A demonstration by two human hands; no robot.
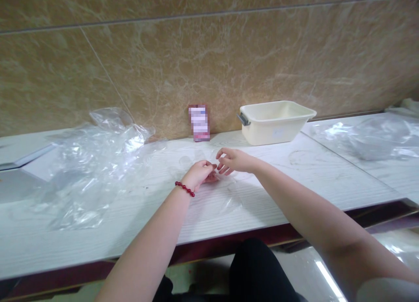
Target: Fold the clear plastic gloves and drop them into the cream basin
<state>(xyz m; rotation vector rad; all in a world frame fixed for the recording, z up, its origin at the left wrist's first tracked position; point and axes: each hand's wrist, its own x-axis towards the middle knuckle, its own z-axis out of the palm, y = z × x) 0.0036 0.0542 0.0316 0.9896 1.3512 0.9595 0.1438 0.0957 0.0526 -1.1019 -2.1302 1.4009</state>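
Observation:
Over the middle of the white table, my two hands are close together. My left hand (203, 173), with a red bead bracelet (185, 188) on the wrist, has its fingers closed in a pinch on a thin clear plastic bag (233, 199). The bag is nearly see-through, so its edges are hard to make out. My right hand (235, 160) is just to the right, its fingers bent but apart, the tips beside the left fingers. I see nothing held in it.
A heap of clear plastic bags (94, 171) covers the left side of the white table (147, 225). Against the wall stand a phone-like pinkish-red object (199, 123), its front blurred, and a cream plastic tub (270, 134). More clear plastic (376, 138) lies at right.

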